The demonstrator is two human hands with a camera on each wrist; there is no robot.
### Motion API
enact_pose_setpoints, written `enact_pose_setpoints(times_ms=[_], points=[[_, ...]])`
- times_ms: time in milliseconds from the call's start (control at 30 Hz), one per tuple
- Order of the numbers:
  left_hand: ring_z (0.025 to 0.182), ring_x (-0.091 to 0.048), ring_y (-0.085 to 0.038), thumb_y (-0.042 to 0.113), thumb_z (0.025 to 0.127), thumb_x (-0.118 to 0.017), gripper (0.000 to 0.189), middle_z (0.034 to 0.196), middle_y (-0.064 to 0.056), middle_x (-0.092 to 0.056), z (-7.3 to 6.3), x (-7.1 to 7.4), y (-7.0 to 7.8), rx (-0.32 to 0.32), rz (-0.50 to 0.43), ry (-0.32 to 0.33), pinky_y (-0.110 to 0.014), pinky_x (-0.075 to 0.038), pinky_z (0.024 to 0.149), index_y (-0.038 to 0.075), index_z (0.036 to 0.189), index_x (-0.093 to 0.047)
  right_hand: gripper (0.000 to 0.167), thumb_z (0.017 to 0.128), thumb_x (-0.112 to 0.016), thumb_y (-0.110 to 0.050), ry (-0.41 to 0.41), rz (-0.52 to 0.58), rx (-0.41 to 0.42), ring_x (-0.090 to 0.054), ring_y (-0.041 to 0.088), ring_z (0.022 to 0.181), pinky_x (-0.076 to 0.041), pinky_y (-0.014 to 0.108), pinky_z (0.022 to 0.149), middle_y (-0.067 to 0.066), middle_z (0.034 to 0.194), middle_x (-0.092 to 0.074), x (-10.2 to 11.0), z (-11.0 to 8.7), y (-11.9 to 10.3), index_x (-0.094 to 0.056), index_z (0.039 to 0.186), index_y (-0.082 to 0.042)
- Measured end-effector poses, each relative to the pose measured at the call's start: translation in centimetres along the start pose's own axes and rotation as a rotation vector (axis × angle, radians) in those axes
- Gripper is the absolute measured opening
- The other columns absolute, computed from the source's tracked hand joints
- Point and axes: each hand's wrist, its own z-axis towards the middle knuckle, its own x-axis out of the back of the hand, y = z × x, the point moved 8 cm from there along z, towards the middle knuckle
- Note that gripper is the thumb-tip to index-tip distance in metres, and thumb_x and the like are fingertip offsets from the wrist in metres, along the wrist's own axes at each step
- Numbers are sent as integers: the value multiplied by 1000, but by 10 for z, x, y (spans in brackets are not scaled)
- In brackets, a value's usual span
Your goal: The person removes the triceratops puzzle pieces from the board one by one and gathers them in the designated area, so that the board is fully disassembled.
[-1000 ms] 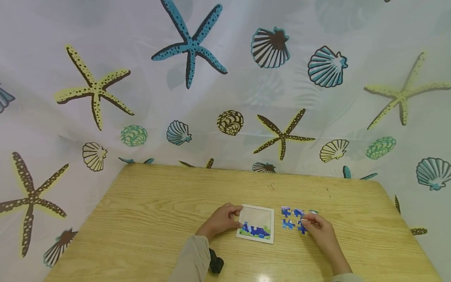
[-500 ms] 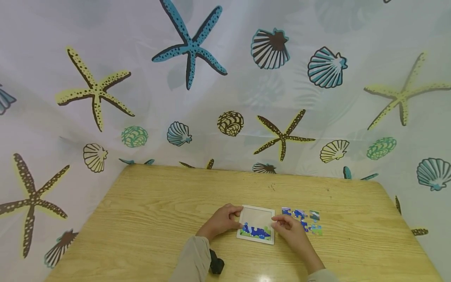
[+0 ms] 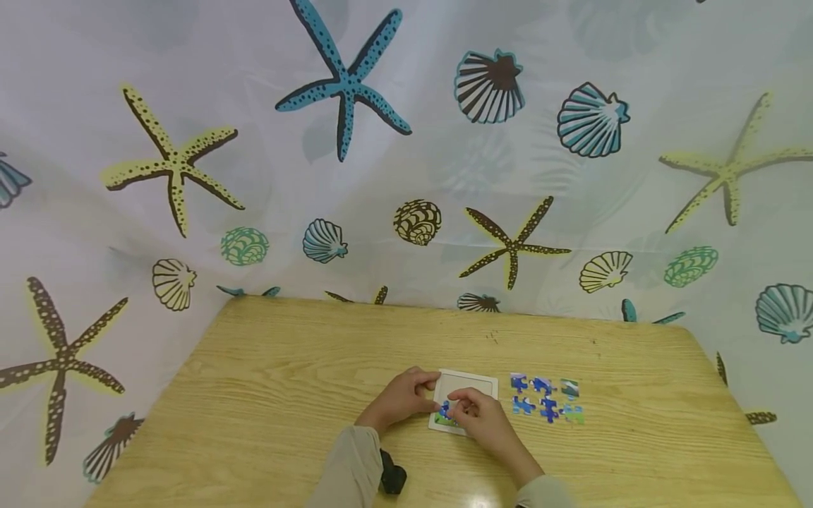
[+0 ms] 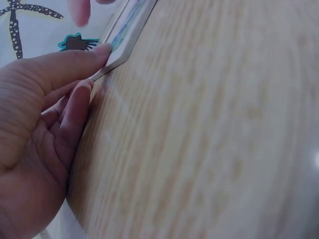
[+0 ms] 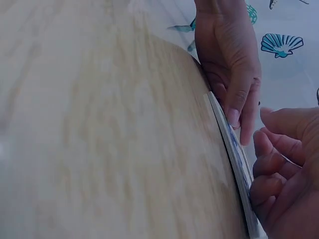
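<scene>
A square jigsaw tray (image 3: pixel 468 382) with a pale rim lies flat on the wooden table, blue and green pieces (image 3: pixel 442 416) along its near side. My left hand (image 3: pixel 401 401) grips the tray's left edge; in the left wrist view its thumb (image 4: pixel 94 56) lies on the rim. Over the tray, my right hand (image 3: pixel 483 421) has loosely curled fingers and covers part of the pieces. The right wrist view shows a gap between its thumb (image 5: pixel 279 119) and fingers, with nothing visible there. Whether its fingertips touch the tray is unclear.
Several loose jigsaw pieces (image 3: pixel 549 409) lie in two rows right of the tray. A black object (image 3: pixel 393 477) sits beside the left sleeve (image 3: pixel 352 462). Behind the table (image 3: pixel 305 367) hangs a white cloth (image 3: pixel 394 176) printed with starfish and shells.
My right hand has moved left from the loose pieces, past the tray's right edge, to above the tray. The left hand stays on the tray's left edge.
</scene>
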Motion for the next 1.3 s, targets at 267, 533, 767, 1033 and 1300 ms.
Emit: enact_pose_setpoints(times_ms=[267, 533, 767, 1033, 1300], points=[[70, -42, -13, 15, 80, -76, 59, 93, -1, -52, 2, -1, -1, -17, 14, -8, -23, -37, 61, 3, 133, -54, 26, 85, -70, -11, -2, -110, 11, -41, 2, 55, -34, 19, 51, -2, 72, -54, -6, 1, -1, -65, 107, 1], [69, -41, -13, 13, 84, -71, 52, 93, -1, -52, 2, 0, 0, -6, -8, -2, -23, -36, 61, 2, 132, -55, 26, 84, -70, -10, -52, -188, 27, -38, 2, 51, -32, 18, 49, -6, 66, -51, -6, 3, -1, -66, 107, 0], [67, -40, -12, 11, 84, -71, 53, 93, -2, -52, 2, 0, 1, -15, -15, 1, -22, -35, 60, 0, 132, -54, 25, 83, -69, -7, -126, -208, 33, -38, 3, 50, -31, 20, 49, -6, 63, -48, -7, 4, -3, -65, 107, -2], [66, -39, -12, 10, 84, -71, 52, 90, -2, -51, 1, 0, 0, -8, -7, 0, -22, -34, 59, 0, 132, -54, 24, 82, -71, -7, -154, -220, 5, -40, 6, 52, -32, 21, 50, -5, 65, -48, -8, 6, 0, -65, 105, -5], [66, -39, -12, 10, 84, -71, 52, 90, -2, -50, 2, 0, 0, -6, 0, 1, -22, -34, 59, 1, 132, -54, 24, 82, -71, -6, -139, -210, 1, -39, 6, 52, -32, 22, 50, -5, 65, -47, -8, 6, -1, -58, 102, -11]])
